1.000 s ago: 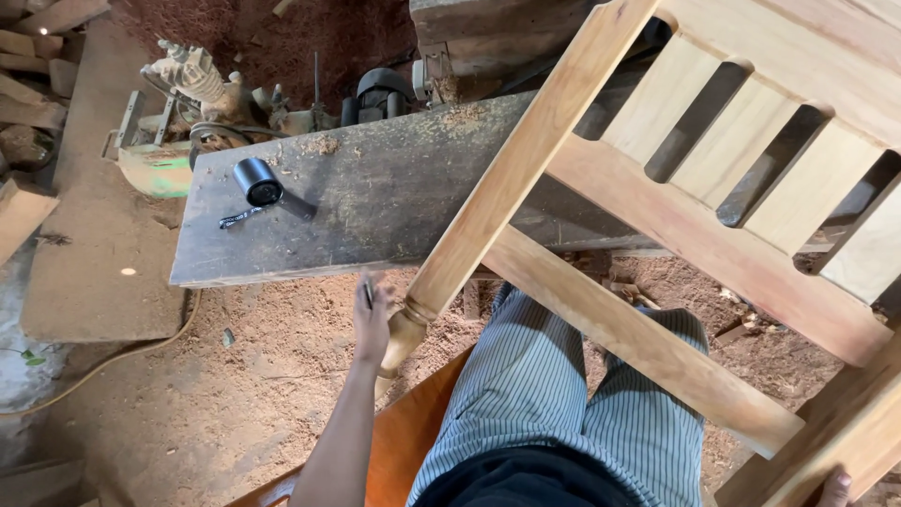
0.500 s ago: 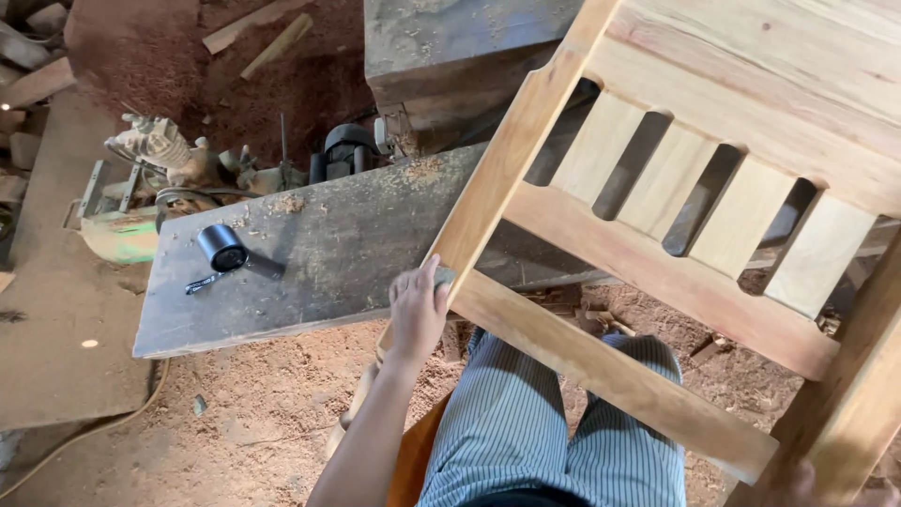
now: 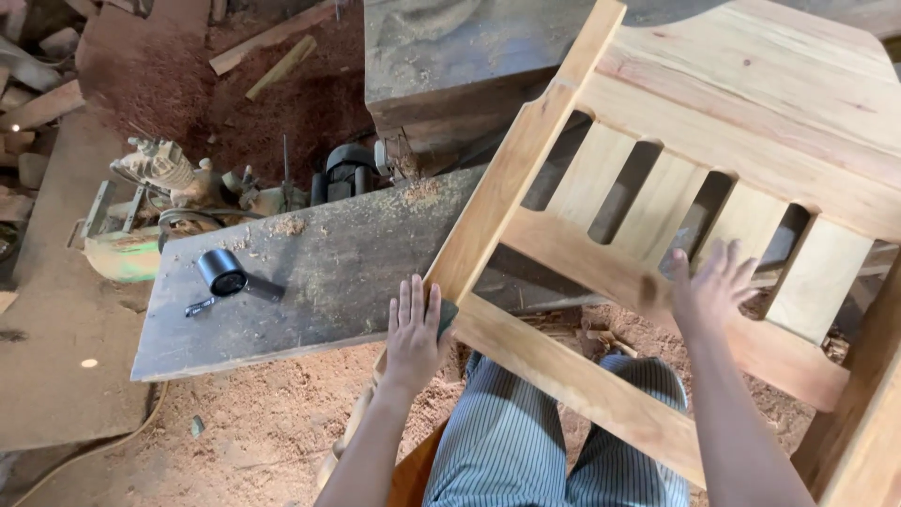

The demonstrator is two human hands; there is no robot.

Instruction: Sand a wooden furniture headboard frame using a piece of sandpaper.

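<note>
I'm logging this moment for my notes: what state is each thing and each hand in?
Wooden chair frame: tilted, leaning over the bench, unfinished bare wood.
Left hand: flat on the frame's leg, pressing a dark pad under the palm.
Right hand: open, fingers spread, at the slatted rail.
Black cylinder: lying on the workbench.
Workbench: dusted with sawdust.
</note>
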